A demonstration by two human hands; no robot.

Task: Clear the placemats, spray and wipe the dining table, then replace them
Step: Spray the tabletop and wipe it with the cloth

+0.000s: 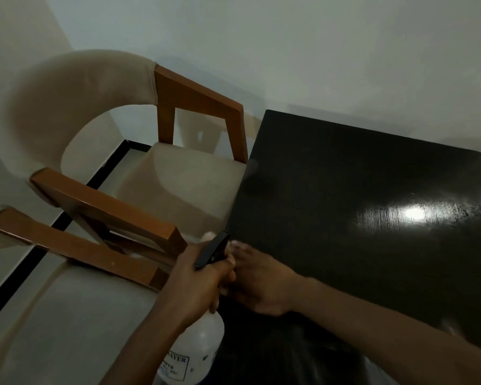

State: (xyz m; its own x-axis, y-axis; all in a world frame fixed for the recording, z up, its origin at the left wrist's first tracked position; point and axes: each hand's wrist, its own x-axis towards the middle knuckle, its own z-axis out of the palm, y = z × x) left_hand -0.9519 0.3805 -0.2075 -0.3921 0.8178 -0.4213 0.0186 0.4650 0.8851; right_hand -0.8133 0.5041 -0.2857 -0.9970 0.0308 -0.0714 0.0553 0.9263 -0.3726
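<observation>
Bottle [199, 348], contents unclear, in left hand [197, 284]'s grip; right hand [257, 284] loose beside.

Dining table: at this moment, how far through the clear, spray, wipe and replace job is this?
Done: no placemats lie on the visible dark table. In hand: the left hand grips the spray bottle at the table's edge, and the right hand is at its nozzle. Left: wiping, then replacing the mats; no cloth shows.

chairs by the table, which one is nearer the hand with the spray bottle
The lower chair, its wooden arm just beside the left hand gripping the spray bottle; the curved-back chair stands farther up.
</observation>
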